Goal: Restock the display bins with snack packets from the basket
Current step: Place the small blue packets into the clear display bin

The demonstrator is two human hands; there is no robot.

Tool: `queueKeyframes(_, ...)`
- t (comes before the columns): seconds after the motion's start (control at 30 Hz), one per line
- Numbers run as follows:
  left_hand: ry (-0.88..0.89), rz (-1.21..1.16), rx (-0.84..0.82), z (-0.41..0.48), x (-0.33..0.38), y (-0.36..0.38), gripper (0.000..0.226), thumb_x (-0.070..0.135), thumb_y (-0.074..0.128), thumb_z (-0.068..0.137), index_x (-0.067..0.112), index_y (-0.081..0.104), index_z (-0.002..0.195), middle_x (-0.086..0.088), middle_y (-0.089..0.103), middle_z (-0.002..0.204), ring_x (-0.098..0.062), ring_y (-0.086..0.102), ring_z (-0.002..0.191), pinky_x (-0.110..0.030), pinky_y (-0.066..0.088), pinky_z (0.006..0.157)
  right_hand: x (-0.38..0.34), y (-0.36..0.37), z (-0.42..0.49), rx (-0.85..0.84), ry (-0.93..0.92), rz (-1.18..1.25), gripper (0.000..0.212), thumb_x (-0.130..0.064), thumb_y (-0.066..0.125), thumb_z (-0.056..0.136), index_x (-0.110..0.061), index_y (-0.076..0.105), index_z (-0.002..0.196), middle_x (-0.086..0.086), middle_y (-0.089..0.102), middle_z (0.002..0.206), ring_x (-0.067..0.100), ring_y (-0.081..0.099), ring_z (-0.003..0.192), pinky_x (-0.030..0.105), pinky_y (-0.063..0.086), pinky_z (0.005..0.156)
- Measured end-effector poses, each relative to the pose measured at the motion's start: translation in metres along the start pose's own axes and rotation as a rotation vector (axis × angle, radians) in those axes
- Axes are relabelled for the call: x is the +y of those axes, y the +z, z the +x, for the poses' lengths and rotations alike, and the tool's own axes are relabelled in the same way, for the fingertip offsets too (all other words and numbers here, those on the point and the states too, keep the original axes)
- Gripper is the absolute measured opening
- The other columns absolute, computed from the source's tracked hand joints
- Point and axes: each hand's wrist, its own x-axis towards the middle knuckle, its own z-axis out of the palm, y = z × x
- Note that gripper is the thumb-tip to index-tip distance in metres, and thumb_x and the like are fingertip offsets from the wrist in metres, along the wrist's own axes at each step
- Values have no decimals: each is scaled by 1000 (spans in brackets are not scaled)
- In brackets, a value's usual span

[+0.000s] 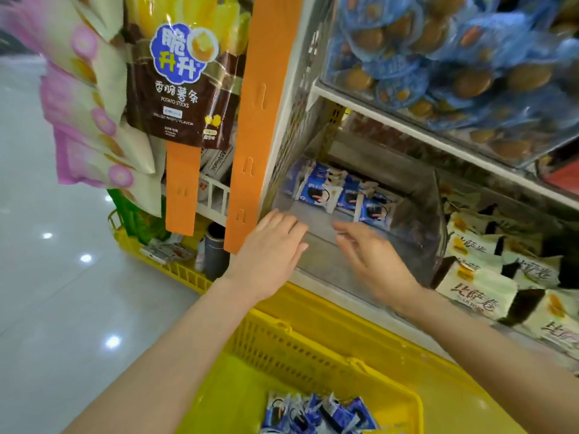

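Packets (316,191) in blue wrappers lie along the back of the clear bin (326,277), whose front floor is bare. Left hand (272,242) and right hand (372,258) hover over the bin's front edge, each grip loose, fingers spread, holding nothing. Spare packets (316,411) sit in the yellow basket (313,349) just below the bin. Best to gather several together and lay them flat, filling forward from the bin's back row.

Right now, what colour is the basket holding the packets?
The basket is yellow, with a perforated wall; the head view shows it best.
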Motion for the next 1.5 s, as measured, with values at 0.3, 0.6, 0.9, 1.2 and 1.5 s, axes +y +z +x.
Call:
queueKeyframes(0.3, -242, -118, 147, -93, 21, 16, 25, 20, 40, 96, 12, 60, 109, -3, 59, 104, -20, 52, 93, -31, 37, 78, 24, 50, -102, 219, -294, -147, 30, -22, 46, 93, -8, 58, 117, 8, 61, 116, 19, 52, 110, 29, 41, 95)
queueKeyframes(0.6, -792, -46, -220, -192, -43, 83, 36, 12, 51, 93, 0, 50, 126, -23, 54, 120, -40, 52, 109, -47, 39, 90, 95, 198, -176, -445, 217, -50, 37, -30, 36, 101, -22, 40, 137, -2, 45, 136, 11, 45, 123, 20, 35, 96)
queueKeyframes(0.9, -898, -147, -245, -219, -62, 112, 25, 28, 35, 99, 7, 46, 93, -24, 61, 80, -45, 59, 79, -44, 40, 64, 102, 270, -233, -1092, 457, 468, 36, -26, 57, 94, -19, 51, 128, 1, 36, 148, 18, 40, 132, 25, 39, 102)
queueKeyframes(1.2, -922, -114, -234, -218, -60, 112, 28, 32, 32, 99, 8, 45, 97, -21, 60, 81, -43, 58, 79, -46, 43, 65, 99, 265, -222, -1020, 472, 449, 31, -31, 64, 89, -17, 53, 115, 3, 54, 121, 20, 53, 113, 33, 43, 98)
queueKeyframes(1.5, -671, -143, -195, -193, -11, 106, 21, 4, 54, 88, 3, 58, 109, -17, 60, 106, -34, 56, 97, -40, 41, 84, 59, 208, -172, -600, 429, 634, 22, -30, 69, 84, -30, 47, 85, -17, 45, 80, -6, 43, 73, 8, 37, 66)
